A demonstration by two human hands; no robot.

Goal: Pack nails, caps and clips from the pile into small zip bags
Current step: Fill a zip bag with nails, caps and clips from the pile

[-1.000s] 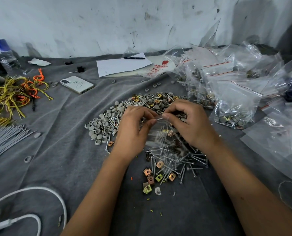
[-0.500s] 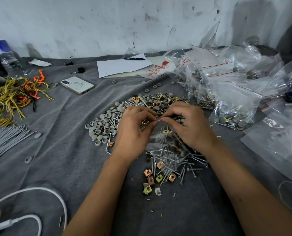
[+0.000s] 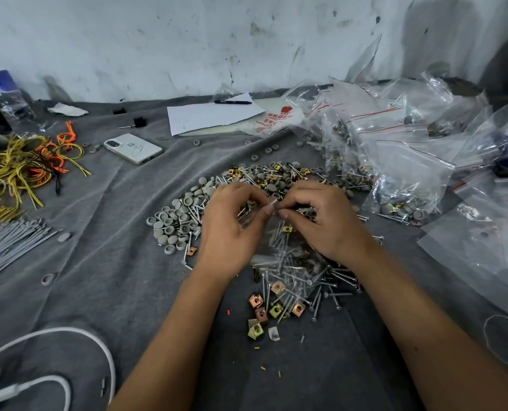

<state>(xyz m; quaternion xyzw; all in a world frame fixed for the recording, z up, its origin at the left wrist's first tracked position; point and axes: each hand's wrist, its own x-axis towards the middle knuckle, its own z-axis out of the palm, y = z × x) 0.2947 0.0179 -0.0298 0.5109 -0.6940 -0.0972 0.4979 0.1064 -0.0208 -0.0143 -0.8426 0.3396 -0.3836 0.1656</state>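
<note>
Plenty of clutter on the grey cloth: a tangle of yellow and orange wires [image 3: 24,170] far left, a white phone [image 3: 132,148] behind, then the pile of grey caps [image 3: 177,221] mixed with nails and clips. At the middle, the left hand [image 3: 232,229] pinches one side of a small clear bag's [image 3: 279,247] mouth while the right hand [image 3: 323,221] pinches the other — fingertips nearly meeting at the top edge. Compared with a second ago the hands have drawn slightly closer and lower, the bag already holding nails and a clip, so I'd judge the zip is being pressed closed. Loose nails [image 3: 329,280] and square clips [image 3: 272,307] lie just below; filled bags [image 3: 400,161] heap to the right.
</note>
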